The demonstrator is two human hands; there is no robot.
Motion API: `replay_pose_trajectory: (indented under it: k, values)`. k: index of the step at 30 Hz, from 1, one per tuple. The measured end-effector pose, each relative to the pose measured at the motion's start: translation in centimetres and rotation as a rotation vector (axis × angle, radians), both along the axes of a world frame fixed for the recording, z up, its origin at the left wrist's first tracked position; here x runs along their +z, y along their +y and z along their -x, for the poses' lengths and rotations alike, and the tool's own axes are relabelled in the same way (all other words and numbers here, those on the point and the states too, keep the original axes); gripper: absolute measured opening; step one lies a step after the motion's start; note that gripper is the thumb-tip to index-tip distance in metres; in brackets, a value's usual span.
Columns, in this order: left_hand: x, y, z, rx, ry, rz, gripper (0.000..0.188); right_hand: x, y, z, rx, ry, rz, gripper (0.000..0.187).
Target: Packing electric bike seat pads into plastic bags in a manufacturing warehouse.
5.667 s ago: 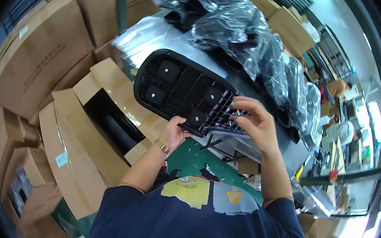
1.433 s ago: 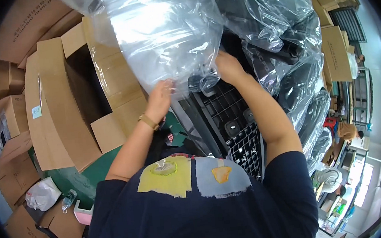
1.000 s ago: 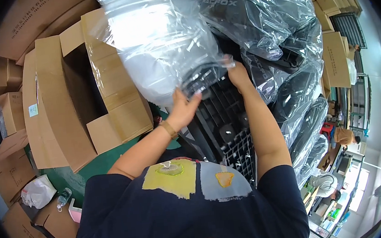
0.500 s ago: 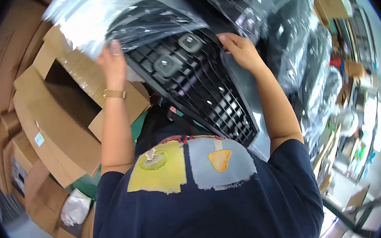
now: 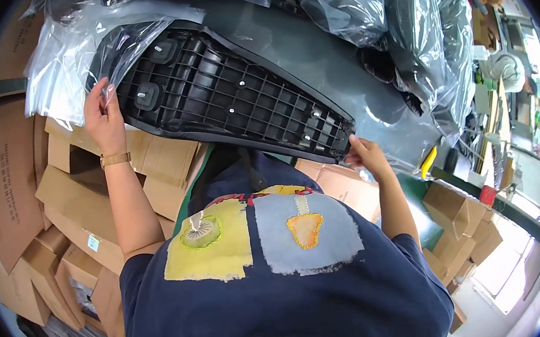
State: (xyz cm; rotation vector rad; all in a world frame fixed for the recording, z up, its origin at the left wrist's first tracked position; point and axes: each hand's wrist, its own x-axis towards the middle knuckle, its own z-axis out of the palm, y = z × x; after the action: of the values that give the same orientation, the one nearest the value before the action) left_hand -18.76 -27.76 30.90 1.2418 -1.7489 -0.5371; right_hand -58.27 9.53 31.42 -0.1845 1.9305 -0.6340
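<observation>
A long black motorcycle seat is turned with its ribbed plastic underside up, slanting from upper left down to the right. A clear plastic bag covers its wide left end, where two dark rubber pads show. My left hand is closed at that end, with the bag's edge and the seat's rim between thumb and fingers. At the narrow right end, my right hand pinches the tip of the seat. The fingers beneath the seat are partly hidden.
Several bagged black seats lie piled beyond, on a plastic-covered dark surface. Open cardboard boxes crowd my left, and more boxes stand at the right. A yellow-handled tool lies at the right edge of the table.
The seat has swung from steep to nearly crosswise, its narrow end moving right and up. My right hand has shifted from its wide end to its narrow tip. The bag covers less of it.
</observation>
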Motion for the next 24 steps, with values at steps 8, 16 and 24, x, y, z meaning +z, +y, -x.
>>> replay_pose_trajectory:
  k: [8,16,24]
  values:
    - [1.0,2.5,1.5,-0.187,-0.095,0.062,0.021,-3.2,-2.0,-2.9,-0.442,-0.432,0.512,0.041]
    - [3.8,4.4,1.1,-0.223,-0.172,0.031,0.023,-3.3,-0.7,-3.1,-0.245,-0.585,0.558,0.047]
    - [6.1,7.3,1.2,-0.271,-0.023,-0.094,0.021,1.0,1.5,-11.6,-0.263,-0.563,0.686,0.055]
